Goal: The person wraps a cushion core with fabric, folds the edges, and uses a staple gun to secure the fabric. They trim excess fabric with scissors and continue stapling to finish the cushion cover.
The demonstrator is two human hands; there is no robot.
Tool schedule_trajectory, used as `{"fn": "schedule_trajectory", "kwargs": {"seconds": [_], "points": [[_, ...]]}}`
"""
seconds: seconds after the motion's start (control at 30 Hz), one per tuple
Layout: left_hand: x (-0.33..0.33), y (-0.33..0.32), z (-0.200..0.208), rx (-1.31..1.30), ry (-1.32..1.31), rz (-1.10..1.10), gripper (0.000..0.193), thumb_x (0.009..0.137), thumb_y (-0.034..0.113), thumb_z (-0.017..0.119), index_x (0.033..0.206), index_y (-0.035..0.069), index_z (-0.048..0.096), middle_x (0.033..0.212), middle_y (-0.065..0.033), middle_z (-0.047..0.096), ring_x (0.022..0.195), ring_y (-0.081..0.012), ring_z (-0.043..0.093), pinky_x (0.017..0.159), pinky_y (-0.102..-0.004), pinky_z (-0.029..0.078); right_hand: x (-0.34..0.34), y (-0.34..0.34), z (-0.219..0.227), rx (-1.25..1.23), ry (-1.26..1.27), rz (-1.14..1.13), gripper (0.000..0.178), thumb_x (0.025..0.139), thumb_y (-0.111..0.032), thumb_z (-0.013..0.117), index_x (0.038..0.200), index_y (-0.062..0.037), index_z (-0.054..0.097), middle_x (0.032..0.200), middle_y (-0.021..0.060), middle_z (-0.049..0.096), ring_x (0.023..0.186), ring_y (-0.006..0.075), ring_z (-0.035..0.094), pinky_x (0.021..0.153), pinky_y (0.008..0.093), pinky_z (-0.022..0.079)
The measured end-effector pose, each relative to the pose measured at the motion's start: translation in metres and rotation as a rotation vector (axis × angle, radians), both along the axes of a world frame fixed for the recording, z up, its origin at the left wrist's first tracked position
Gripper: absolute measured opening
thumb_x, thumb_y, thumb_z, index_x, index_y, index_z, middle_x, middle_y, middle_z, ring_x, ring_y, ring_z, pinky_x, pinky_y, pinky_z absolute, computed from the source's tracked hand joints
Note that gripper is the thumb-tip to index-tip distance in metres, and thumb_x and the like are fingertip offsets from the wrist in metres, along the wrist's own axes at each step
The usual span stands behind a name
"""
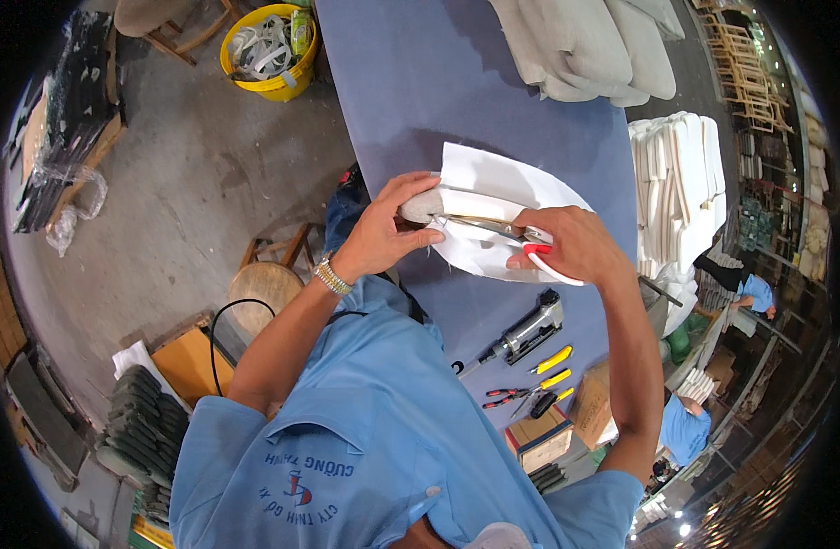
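Over the blue-grey table, my left hand (383,229) grips the rounded grey end of a cushioned piece (422,207), thumb on the near side and fingers on the far side. White cloth (507,174) spreads out from both long sides of this piece, with a frayed near edge. My right hand (580,240) is closed around scissors (537,249) with red and white handles. Their metal blades lie along the middle of the piece and point toward my left hand. Whether the blades have cloth between them cannot be made out.
On the table (420,91) near me lie a staple gun (529,331), yellow-handled tools (553,360) and red-handled pliers (507,395). Grey cushions (584,55) are piled at the far end. White pads (680,183) stand stacked to the right. A yellow bucket (287,84) and wooden stool (264,293) are left.
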State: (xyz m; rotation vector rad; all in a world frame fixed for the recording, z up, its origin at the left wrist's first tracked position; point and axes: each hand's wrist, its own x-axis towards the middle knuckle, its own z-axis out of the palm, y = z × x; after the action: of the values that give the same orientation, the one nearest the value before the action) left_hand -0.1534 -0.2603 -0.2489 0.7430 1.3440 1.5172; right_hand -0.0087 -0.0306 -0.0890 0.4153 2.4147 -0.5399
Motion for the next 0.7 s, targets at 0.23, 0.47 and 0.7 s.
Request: {"fn": "schedule_trajectory", "kwargs": {"seconds": [0.23, 0.47, 0.7], "points": [[0.0, -0.001, 0.0, 0.043, 0.155, 0.013, 0.063, 0.096, 0.029, 0.074, 0.15, 0.009, 0.049, 0.151, -0.0155, 0.043, 0.131, -0.0272, 0.053, 0.098, -0.0359, 0.056, 0.01, -0.005, -0.003, 0.008, 0.092, 0.006, 0.051, 0.076, -0.057, 0.081, 0.104, -0.0152, 0.072, 0.097, 0.0124, 0.075, 0.091, 0.0334, 0.072, 0.076, 0.0451, 0.054], [0.0, -0.001, 0.001, 0.033, 0.16, 0.008, 0.056, 0.102, 0.03, 0.065, 0.149, 0.006, 0.048, 0.15, -0.017, 0.044, 0.134, -0.0278, 0.05, 0.103, -0.036, 0.051, 0.013, -0.005, -0.003, 0.022, 0.043, -0.022, 0.055, 0.074, -0.055, 0.084, 0.107, -0.0134, 0.073, 0.098, 0.0103, 0.075, 0.093, 0.0331, 0.071, 0.079, 0.0429, 0.054], [0.002, -0.001, -0.002, 0.035, 0.187, 0.023, 0.053, 0.103, 0.029, 0.062, 0.149, 0.006, 0.048, 0.151, -0.0186, 0.043, 0.134, -0.0291, 0.049, 0.104, -0.036, 0.05, 0.01, -0.003, -0.003, 0.001, -0.004, -0.036, 0.058, 0.074, -0.063, 0.08, 0.108, -0.0162, 0.075, 0.098, 0.0148, 0.076, 0.097, 0.0348, 0.072, 0.084, 0.0461, 0.055]]}}
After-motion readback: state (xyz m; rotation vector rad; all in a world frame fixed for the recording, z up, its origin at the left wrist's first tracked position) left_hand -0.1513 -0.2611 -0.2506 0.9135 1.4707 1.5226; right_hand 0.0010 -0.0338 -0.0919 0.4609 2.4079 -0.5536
